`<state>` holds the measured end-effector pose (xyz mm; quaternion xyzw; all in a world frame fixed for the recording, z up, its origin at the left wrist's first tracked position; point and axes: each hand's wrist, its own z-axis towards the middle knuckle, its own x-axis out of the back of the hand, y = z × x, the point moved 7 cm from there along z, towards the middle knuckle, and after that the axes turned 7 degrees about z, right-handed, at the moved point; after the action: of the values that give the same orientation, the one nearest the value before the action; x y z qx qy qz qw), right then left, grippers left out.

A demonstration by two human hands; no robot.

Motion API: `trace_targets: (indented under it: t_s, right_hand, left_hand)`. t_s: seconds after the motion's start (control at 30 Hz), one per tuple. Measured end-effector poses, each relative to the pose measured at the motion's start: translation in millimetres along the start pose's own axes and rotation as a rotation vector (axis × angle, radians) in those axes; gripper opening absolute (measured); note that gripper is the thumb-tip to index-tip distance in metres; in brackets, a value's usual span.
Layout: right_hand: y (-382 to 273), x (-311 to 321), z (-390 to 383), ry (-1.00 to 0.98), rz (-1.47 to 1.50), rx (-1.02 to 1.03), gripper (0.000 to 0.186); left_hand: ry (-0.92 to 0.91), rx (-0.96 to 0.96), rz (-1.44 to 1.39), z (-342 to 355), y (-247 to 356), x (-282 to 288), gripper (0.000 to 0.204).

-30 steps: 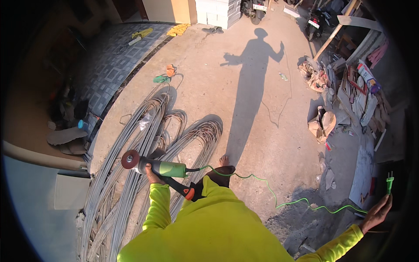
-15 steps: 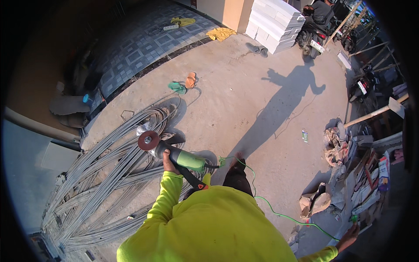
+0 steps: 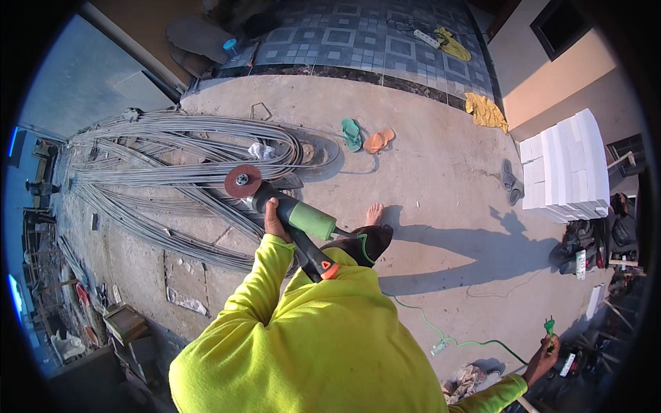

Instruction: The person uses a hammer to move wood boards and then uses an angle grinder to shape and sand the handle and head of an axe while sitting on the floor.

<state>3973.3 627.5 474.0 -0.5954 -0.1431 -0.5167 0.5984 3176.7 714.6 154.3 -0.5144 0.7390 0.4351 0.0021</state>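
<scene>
My left hand (image 3: 274,221) is wrapped round the dark front part of an angle grinder (image 3: 311,219) with a green rear body. Its reddish-brown disc (image 3: 243,181) points left, over the steel bars. Below that hand, a black handle (image 3: 308,253) with an orange-red end slants toward my yellow-green top. From the grinder's rear a green cord (image 3: 475,343) runs past my leg to the right. Out at the lower right, my right hand (image 3: 542,363) is closed on the cord's green plug (image 3: 549,326), its prongs pointing up.
Bundled steel bars (image 3: 172,174) cover the floor at left. Green (image 3: 352,135) and orange sandals (image 3: 378,141) lie ahead. White blocks (image 3: 568,165) are stacked at right, with dark sandals (image 3: 510,182) beside them. A power strip (image 3: 426,38) rests on the tiled floor (image 3: 344,51) beyond.
My view has swung left, so the steel bars and block stack sit differently in it. The plug in my right hand now shows upright. My left hand still grips the grinder.
</scene>
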Motion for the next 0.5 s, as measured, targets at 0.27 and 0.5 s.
trace_targets:
  t_s: [0.27, 0.5]
  right_hand:
    - [39, -107, 248, -0.085, -0.138, -0.039, 0.02]
    - [38, -195, 493, -0.201, 0.056, -0.166, 0.021]
  left_hand:
    - [0.194, -0.071, -0.11, 59, -48, -180, 0.044]
    - [0.284, -0.206, -0.163, 132, -77, -320, 0.048]
